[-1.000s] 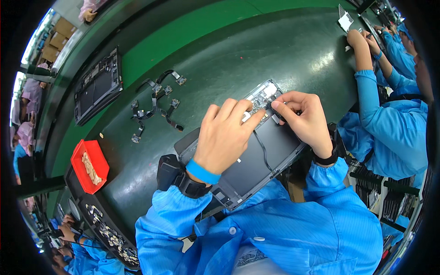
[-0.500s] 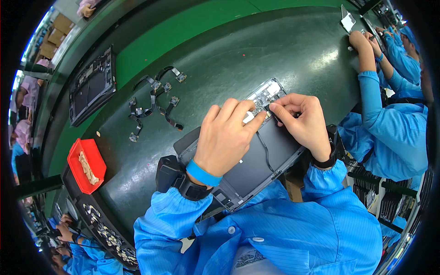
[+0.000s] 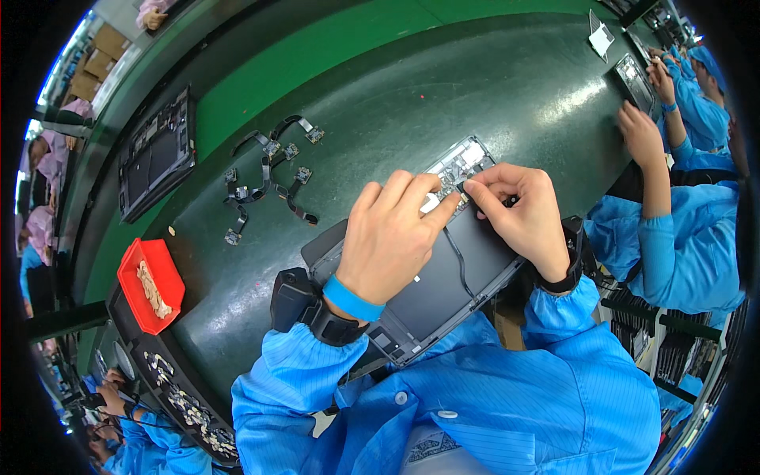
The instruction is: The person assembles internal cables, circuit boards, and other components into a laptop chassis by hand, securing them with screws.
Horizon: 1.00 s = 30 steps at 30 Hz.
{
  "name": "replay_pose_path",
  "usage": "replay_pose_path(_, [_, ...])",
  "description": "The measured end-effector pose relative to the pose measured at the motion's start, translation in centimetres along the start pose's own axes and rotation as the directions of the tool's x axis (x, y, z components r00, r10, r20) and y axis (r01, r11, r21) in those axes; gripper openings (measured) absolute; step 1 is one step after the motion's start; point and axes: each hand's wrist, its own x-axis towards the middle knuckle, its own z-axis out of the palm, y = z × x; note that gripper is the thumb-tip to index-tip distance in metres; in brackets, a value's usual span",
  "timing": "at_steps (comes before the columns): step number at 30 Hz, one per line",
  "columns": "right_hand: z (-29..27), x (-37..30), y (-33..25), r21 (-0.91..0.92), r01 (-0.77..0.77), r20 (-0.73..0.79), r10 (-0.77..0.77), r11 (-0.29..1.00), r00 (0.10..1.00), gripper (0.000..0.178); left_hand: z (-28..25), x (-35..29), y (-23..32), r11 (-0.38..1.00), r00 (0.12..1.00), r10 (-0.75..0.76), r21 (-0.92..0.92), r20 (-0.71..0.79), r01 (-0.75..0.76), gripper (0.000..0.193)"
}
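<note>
An opened laptop base (image 3: pixel 419 297) lies tilted before me, its dark inner panel and black cable showing. My left hand (image 3: pixel 392 229) rests over it palm down, fingers extended and apart, with the index fingertip touching the circuit board (image 3: pixel 455 170) at the far end. Beside that fingertip, my right hand (image 3: pixel 518 206) pinches a small dark part (image 3: pixel 462 188) between thumb and index finger against the board. Most of this part is hidden by the fingers, so its kind is unclear. Several black flex cables (image 3: pixel 265 174) with small boards lie on the dark green table, left of the laptop base.
A red bin (image 3: pixel 170 273) with beige pieces stands at the left, above a black tray (image 3: pixel 162 392) of small parts. Another opened laptop base (image 3: pixel 158 154) sits on the green strip (image 3: pixel 229 107). A co-worker's hand (image 3: pixel 641 131) is at the right, near another device (image 3: pixel 633 79).
My hands stay almost still at the board. The other laptop base has shifted slightly left and nearer. At the right, the co-worker's hand has moved down, leaving a device in view.
</note>
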Motion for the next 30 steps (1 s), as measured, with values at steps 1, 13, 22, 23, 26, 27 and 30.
replay_pose_path(1, [0.01,0.04,0.01,0.011,0.004,0.008,-0.004,1.0,1.0,0.017,0.01,-0.02,-0.01,1.0,1.0,-0.003,0.002,0.001,0.003,0.045])
replay_pose_path(13, [-0.22,-0.15,0.66,0.123,-0.048,-0.031,0.052,0.991,0.998,0.016,-0.07,-0.02,0.39,0.996,0.998,-0.02,0.085,0.053,0.015,0.049])
replay_pose_path(22, [0.03,-0.25,0.03,0.059,-0.05,-0.002,0.05,0.997,0.999,0.015,-0.21,-0.29,0.24,0.999,0.999,-0.002,0.052,0.035,0.0,0.045])
replay_pose_path(23, [0.04,-0.24,-0.01,0.04,-0.054,0.001,0.054,0.998,0.999,0.015,-0.14,-0.32,0.21,0.999,0.999,-0.003,0.052,0.034,0.001,0.045])
replay_pose_path(26, [0.29,-0.28,0.3,0.085,-0.048,-0.01,0.049,0.995,0.999,0.015,0.02,-0.29,0.1,0.998,0.999,-0.002,0.055,0.033,0.0,0.043])
replay_pose_path(27, [0.31,-0.28,0.3,0.085,-0.048,-0.01,0.049,0.995,0.999,0.015,0.01,-0.28,0.1,0.998,1.0,-0.002,0.057,0.027,0.001,0.043])
replay_pose_path(30, [0.31,-0.27,0.3,0.069,-0.026,-0.013,0.027,0.997,1.0,0.015,0.09,-0.32,0.07,0.998,1.0,-0.002,0.06,0.021,0.001,0.041])
